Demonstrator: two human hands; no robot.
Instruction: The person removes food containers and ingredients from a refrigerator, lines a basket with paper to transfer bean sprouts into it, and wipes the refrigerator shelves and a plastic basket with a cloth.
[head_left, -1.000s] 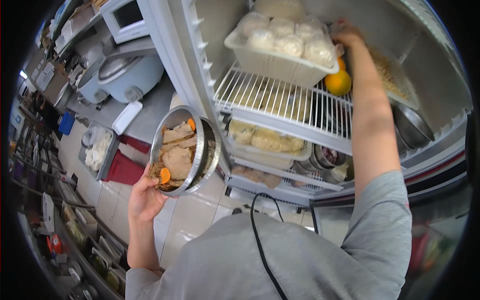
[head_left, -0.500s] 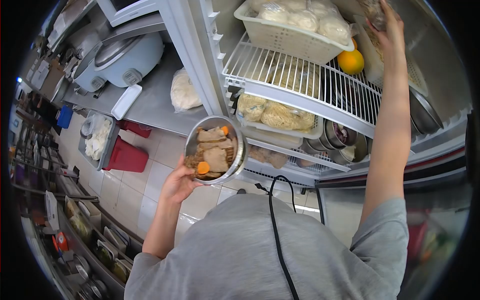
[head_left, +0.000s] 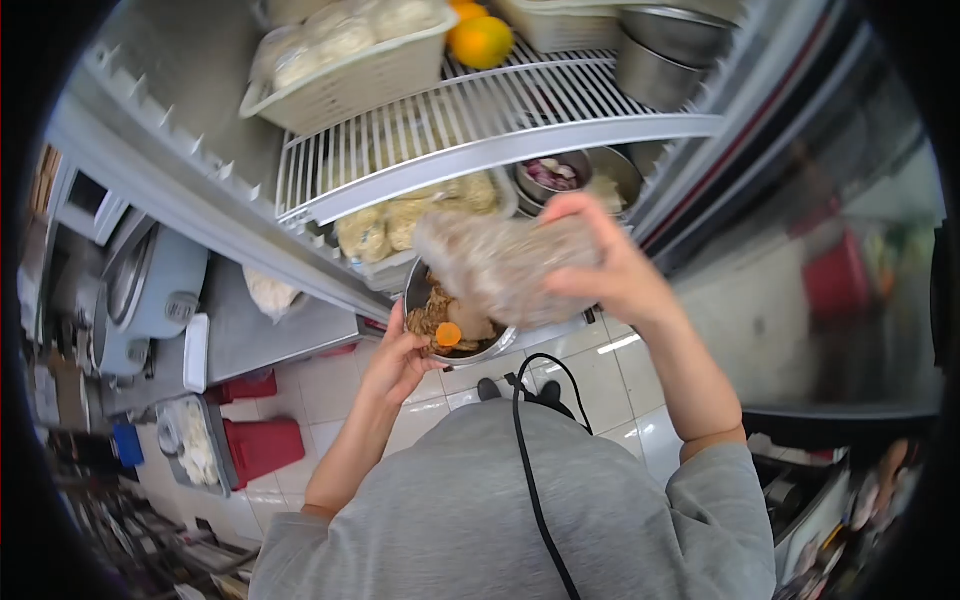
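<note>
My left hand (head_left: 397, 362) grips the rim of a round metal bowl (head_left: 497, 346), in front of the open fridge. Sliced meat (head_left: 468, 322) and an orange carrot slice (head_left: 448, 334) show inside it. Blurred by motion, a clear plastic bag (head_left: 510, 262) of pale brown food hangs over the bowl's right part and hides some of it. My right hand (head_left: 610, 270) is closed on the bag's right end. Whether bag and bowl touch cannot be made out.
The wire shelf (head_left: 500, 146) above holds a white basket (head_left: 370, 85) of bagged pale food, oranges (head_left: 481, 42) and metal bowls (head_left: 655, 75). A glass door (head_left: 810, 280) stands at right. Rice cookers (head_left: 150, 290) and a red bin (head_left: 265, 450) are at left.
My right hand has come down from the upper shelf with the bag, over the bowl. The view has swung right, and the bowl is now below the shelf's front edge.
</note>
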